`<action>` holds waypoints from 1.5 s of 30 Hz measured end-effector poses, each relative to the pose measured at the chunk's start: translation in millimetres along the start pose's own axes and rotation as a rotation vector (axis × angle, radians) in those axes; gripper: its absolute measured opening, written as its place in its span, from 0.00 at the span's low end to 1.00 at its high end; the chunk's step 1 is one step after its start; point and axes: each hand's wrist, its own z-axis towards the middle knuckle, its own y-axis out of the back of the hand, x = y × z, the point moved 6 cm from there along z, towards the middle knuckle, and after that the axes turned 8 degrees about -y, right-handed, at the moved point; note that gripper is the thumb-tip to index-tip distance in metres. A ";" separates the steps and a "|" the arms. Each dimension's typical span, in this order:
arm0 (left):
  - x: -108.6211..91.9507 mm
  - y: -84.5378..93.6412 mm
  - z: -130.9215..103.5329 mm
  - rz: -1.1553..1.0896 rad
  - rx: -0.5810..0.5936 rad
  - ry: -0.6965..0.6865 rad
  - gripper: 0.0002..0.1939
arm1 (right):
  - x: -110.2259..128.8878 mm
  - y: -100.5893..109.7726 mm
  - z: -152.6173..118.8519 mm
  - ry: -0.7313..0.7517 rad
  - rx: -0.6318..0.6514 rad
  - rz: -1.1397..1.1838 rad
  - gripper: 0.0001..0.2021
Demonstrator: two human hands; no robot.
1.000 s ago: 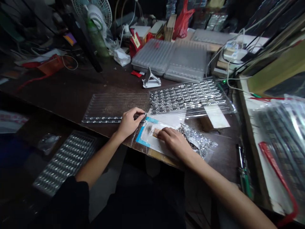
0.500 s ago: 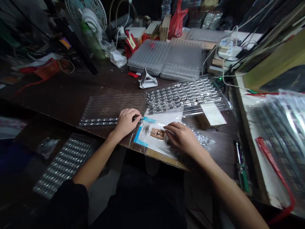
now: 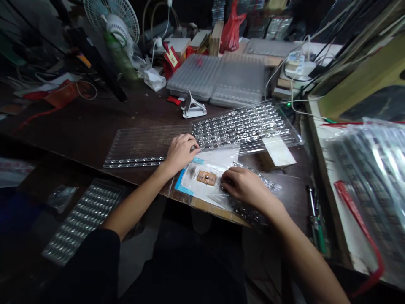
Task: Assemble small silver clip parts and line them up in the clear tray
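My left hand (image 3: 181, 151) is closed at the lower left corner of a clear tray of shiny metal parts (image 3: 234, 126); what its fingertips hold is too small to make out. To its left lies a ribbed clear tray (image 3: 139, 141) with rows of metal parts along its front edge. A small brown block (image 3: 206, 177) rests on a white sheet with blue tape (image 3: 184, 185), between the hands. My right hand (image 3: 242, 183) has its fingers curled down at a pile of small metal parts (image 3: 249, 211), its fingertips partly hidden.
Stacked clear trays (image 3: 218, 76) and a white stand (image 3: 193, 108) sit behind. A fan (image 3: 115, 21) stands at the back left. Green-handled tools (image 3: 319, 230) lie at the right, beside more bagged trays (image 3: 373, 169). Another filled tray (image 3: 82, 217) is below the table edge.
My left hand has moved right and slightly up, from the front row of the left tray to the corner of the filled tray. My right hand has drawn back from the brown block to the pile.
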 end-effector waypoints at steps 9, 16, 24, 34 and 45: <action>-33.4 8.8 -37.2 -0.406 -0.128 -0.045 0.04 | -6.7 0.9 -5.6 -0.042 0.061 -0.034 0.06; -49.1 -17.1 -69.8 -0.546 -0.110 0.009 0.05 | -7.1 -0.2 -3.5 -0.011 0.065 0.081 0.09; -47.4 -15.7 -72.1 -0.573 -0.101 -0.012 0.05 | -6.3 11.0 -4.5 0.033 -0.026 0.251 0.10; -45.7 -14.3 -76.0 -0.551 -0.091 0.016 0.06 | -8.1 11.2 -2.7 0.082 -0.112 0.366 0.12; -49.0 -15.9 -76.7 -0.529 -0.085 -0.036 0.04 | -6.9 2.6 5.2 0.071 -0.097 0.411 0.15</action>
